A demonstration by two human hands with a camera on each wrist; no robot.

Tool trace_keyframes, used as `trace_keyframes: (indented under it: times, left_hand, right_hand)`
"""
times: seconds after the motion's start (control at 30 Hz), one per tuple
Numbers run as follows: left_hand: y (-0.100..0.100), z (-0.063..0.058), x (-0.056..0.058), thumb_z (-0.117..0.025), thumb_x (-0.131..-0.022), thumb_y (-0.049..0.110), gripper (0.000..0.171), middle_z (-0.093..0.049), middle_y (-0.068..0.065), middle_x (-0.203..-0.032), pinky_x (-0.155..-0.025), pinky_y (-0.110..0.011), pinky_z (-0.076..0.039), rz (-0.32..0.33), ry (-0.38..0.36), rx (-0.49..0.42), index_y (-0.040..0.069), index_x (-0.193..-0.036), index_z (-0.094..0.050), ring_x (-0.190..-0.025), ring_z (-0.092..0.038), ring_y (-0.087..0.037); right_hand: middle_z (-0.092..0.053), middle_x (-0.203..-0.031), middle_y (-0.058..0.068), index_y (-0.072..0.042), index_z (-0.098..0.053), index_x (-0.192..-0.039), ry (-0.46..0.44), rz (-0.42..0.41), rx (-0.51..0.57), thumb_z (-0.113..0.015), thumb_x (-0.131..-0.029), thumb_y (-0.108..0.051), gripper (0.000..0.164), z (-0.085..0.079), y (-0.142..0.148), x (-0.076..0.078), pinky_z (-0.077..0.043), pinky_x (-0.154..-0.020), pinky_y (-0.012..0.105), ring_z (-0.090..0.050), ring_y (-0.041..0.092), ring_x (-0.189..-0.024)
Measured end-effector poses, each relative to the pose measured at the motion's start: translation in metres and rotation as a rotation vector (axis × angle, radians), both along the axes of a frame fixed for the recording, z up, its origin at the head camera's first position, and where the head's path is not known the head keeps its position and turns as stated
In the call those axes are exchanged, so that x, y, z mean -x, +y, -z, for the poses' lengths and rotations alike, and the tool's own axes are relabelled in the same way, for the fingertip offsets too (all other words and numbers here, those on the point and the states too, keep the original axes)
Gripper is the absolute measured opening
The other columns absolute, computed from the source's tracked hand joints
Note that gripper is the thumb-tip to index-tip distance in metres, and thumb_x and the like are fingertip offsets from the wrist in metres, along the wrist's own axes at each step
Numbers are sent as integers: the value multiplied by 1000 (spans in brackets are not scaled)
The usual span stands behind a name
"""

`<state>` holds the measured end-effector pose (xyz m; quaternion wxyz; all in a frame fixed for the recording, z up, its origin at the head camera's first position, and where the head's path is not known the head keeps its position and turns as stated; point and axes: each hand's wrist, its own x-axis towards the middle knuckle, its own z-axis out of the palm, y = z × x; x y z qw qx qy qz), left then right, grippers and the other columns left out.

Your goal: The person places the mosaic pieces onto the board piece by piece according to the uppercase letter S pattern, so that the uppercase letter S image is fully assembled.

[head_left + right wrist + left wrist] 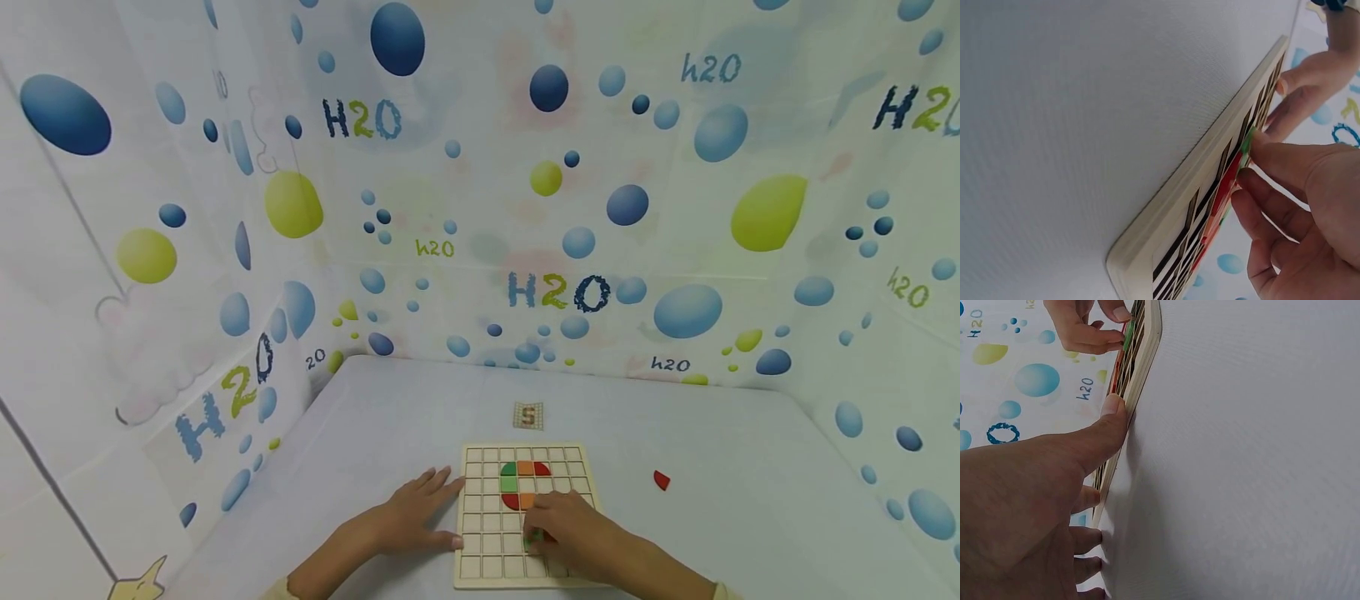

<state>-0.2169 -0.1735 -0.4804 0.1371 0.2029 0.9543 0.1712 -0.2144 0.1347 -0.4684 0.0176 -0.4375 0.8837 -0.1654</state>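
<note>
A square wooden grid board (pixel 491 546) lies on the white table. Colored tiles form a curved shape on it: a green corner tile (pixel 509 469), orange tiles (pixel 526 468), red rounded tiles (pixel 511 501) and a light green square tile (pixel 508 484). My left hand (pixel 411 515) rests at the board's left edge, fingers extended and thumb touching the rim. Over the lower middle of the grid, my right hand (pixel 573 533) pinches a green tile (pixel 1248 140) between thumb and fingertips, down at the board's surface. The right hand hides some tiles and cells in the head view.
A small card (pixel 528 416) with an S-like figure on a grid lies behind the board. To the right of the board is a loose red quarter-round tile (pixel 661 480). A curtain (pixel 480 208) printed with bubbles and H2O surrounds the table (pixel 720 450).
</note>
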Motion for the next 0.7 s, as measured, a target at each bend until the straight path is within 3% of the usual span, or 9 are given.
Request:
trace_keyframes:
  times: [0.13,0.37,0.53,0.7]
  left_hand:
    - [1,-1,-1,-72,-90,67,95,-30,-17,-172,-123,-68,-27,-2,-1,1,19,-165,-37,-159,-25,-46]
    - [1,-3,-1,-72,-90,66,95,-30,-17,-172,-123,-68,-27,-4,-8,1,19,-165,-38,-159,-25,-46]
    - [2,-3,-1,-73,-90,66,95,-31,-18,-172,-123,-68,-28,-8,-6,5,18,-164,-38,-158,-25,-46]
    - [1,-3,-1,-73,-90,66,94,-30,-18,-172,-123,-68,-27,-10,-9,0,19,-165,-38,-159,-25,-46]
  right_hand:
    - [-63,-96,-20,-27,-70,-94,13,-3,9,-82,-94,-17,15,-1,0,-1,-40,-78,25,-55,-4,-91]
    - [-62,-98,-20,-30,-71,-97,-6,11,-3,-81,-95,-21,13,1,3,-1,-40,-78,23,-56,-3,-94]
    - [-62,-105,-21,-32,-73,-108,-41,55,-11,-80,-97,-28,14,-3,11,4,-50,-88,28,-56,0,-99]
    - [-63,-116,-13,-24,-72,-119,-94,150,31,-77,-99,-25,21,-12,35,17,-58,-96,34,-61,9,-106]
